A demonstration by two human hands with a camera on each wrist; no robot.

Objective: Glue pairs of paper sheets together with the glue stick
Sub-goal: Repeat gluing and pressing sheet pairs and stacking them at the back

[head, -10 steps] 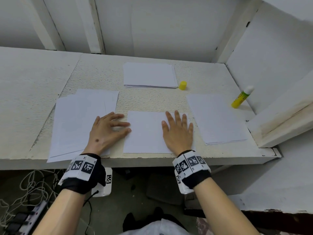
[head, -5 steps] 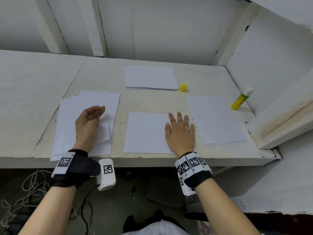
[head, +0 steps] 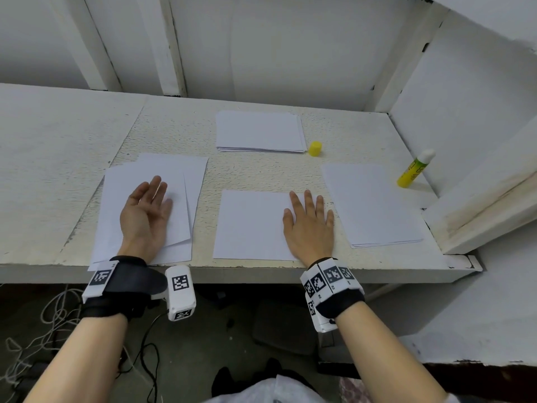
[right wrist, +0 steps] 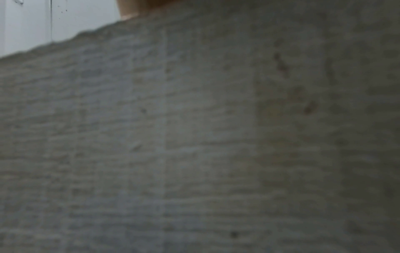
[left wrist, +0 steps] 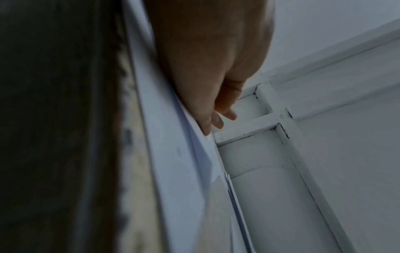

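My right hand (head: 308,225) lies flat, palm down, on the right part of the centre sheet (head: 250,225) near the table's front edge. My left hand (head: 145,210) rests palm up with straight fingers on the loose left pile of sheets (head: 174,175). In the left wrist view the left hand (left wrist: 207,68) lies against the white paper (left wrist: 173,154) and holds nothing. The yellow glue stick (head: 415,170) stands uncapped and tilted at the far right by the wall. Its yellow cap (head: 315,148) sits beside the back stack of sheets (head: 258,132).
Another stack of sheets (head: 372,205) lies right of the centre sheet. A raised white ledge (head: 479,216) bounds the table on the right. The right wrist view is dim and shows only the rough table surface (right wrist: 194,137). Cables hang below the table's front left.
My left hand left the centre sheet's left edge, swung onto the left pile and turned palm up. The right hand stayed put.
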